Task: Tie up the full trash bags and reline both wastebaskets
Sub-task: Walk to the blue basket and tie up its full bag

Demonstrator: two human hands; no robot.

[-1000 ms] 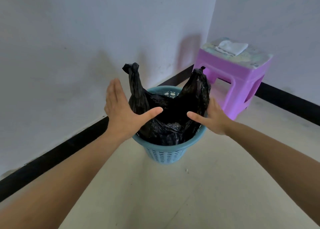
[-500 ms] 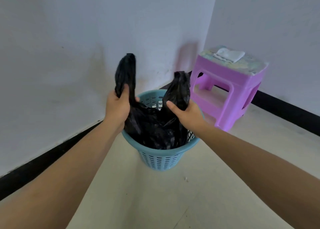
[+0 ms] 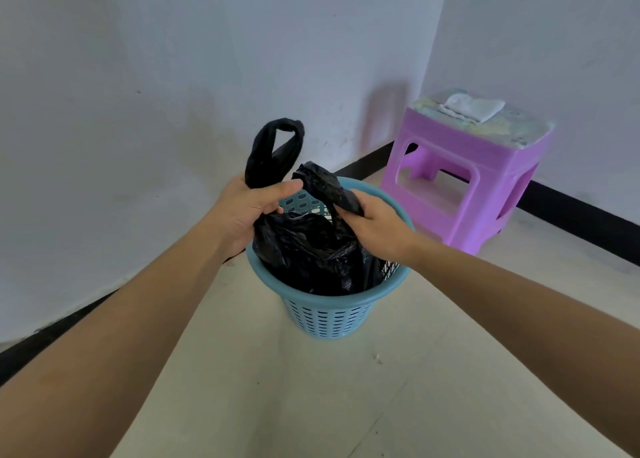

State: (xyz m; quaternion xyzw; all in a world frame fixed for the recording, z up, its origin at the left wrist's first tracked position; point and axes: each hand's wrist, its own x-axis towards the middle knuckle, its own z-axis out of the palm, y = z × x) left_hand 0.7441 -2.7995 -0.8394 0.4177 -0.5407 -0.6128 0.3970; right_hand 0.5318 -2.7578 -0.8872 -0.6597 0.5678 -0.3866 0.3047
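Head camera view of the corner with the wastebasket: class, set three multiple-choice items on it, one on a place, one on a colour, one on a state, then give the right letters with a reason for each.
1. Where does the folded white cloth lie?
A. on the floor
B. on top of the purple stool
C. inside the wastebasket

2. What colour is the wastebasket?
A. light blue
B. red
C. yellow

3. What is the state of the black trash bag?
A. knotted shut and lying on the floor
B. still in the basket, a handle held in each hand, not yet tied
C. gone, the basket bare

Key: 1 B, the cloth rests on the stool's top. 2 A, its slotted wall and rim are light blue. 3 B, the left hand grips one handle loop and the right hand the other, with no knot between them.
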